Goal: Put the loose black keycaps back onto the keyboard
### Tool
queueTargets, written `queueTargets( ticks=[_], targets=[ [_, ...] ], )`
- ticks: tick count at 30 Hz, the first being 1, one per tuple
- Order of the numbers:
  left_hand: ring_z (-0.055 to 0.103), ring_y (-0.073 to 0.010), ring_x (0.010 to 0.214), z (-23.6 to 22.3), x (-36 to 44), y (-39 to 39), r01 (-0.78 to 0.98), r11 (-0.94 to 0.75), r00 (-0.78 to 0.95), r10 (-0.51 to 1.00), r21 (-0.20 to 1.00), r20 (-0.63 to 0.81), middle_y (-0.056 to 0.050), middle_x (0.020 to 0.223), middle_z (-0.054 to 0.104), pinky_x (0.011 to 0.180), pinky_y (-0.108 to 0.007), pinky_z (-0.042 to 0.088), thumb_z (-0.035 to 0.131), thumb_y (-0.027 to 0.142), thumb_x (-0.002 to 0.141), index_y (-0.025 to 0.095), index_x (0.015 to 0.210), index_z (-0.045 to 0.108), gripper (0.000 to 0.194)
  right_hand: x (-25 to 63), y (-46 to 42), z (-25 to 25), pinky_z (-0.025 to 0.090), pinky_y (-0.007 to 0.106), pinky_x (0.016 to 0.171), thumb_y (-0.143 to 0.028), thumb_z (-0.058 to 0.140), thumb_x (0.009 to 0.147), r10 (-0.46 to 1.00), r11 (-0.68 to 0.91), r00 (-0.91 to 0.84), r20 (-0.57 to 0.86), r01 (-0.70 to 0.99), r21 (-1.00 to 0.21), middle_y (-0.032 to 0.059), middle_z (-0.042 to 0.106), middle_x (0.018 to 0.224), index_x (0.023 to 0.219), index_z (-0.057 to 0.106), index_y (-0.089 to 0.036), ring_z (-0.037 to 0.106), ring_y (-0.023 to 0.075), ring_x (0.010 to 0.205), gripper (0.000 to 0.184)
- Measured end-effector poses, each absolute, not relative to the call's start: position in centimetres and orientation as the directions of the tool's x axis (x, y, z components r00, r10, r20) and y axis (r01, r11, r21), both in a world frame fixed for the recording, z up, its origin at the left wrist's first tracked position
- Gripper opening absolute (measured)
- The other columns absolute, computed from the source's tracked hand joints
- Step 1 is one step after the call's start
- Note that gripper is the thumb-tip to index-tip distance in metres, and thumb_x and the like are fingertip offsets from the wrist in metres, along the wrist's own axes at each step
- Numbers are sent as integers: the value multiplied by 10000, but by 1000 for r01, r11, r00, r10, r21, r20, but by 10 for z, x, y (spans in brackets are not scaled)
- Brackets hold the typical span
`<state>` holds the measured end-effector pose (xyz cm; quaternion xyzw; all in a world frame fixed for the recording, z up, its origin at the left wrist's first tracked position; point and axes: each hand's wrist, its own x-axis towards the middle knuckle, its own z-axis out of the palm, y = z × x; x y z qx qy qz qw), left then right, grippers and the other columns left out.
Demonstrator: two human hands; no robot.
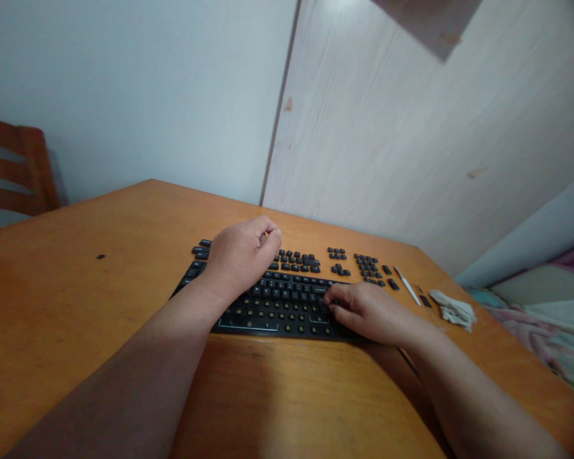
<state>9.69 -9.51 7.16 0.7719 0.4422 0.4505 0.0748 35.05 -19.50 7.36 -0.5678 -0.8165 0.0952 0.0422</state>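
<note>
A black keyboard (287, 312) lies on the wooden table, its back rows fitted with keycaps and its front rows bare, showing pale key stems. My left hand (243, 252) is closed above the keyboard's back edge, over the loose keycaps (296, 260) laid in rows behind it. Whatever its curled fingers hold is hidden. On the right part of the keyboard rests my right hand (363, 309), thumb and fingers pinched together close to the keys. I cannot make out what is between those fingertips.
More loose keycaps (367, 264) sit in groups at the back right. Beyond them are a white pen-like tool (407, 285), a small dark piece (425, 301) and a crumpled cloth (453, 309). One dark bit (101, 257) lies on the left. A chair (23, 166) stands behind the table.
</note>
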Motion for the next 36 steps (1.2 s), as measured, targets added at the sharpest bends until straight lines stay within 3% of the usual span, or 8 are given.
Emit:
queueTargets(
  ticks=[7,15,22,27,36],
  targets=[
    [576,-162,656,74,90,-91,587,-596,156,748,548,646,-16,702,659,589,-277,346,489,404,923,207,831,684,292,364,-184,61,405,274,644,-267,489,916,963,256,-211,168,907,-334,-15,669,744,908,644,-236,603,160,688,158],
    [533,-141,619,73,76,-78,486,-565,-45,746,667,664,11,637,602,606,-263,373,518,406,900,195,795,668,279,368,-174,44,467,315,712,-373,488,935,912,244,-100,398,912,-330,28,726,831,982,678,-240,669,207,772,237],
    [495,-106,563,79,65,-66,56,-491,-413,781,869,468,16,611,579,561,-225,388,589,356,804,163,757,630,203,372,-170,39,492,347,762,-406,479,954,858,272,-86,506,912,-307,59,749,965,1062,686,-227,689,235,874,293],
    [435,-74,491,95,48,-60,-230,-424,-560,793,876,237,39,579,539,511,-201,354,600,323,723,157,760,605,170,373,-170,44,494,348,765,-399,473,966,820,320,-118,561,906,-277,64,748,986,1027,697,-225,688,236,880,290],
    [438,-73,505,74,-3,-56,-120,-365,-630,747,923,213,31,588,542,500,-195,338,614,313,697,150,753,603,173,371,-171,47,491,349,753,-402,458,979,786,358,-148,600,901,-246,85,751,1014,1018,712,-217,694,241,888,316]
  ],
)
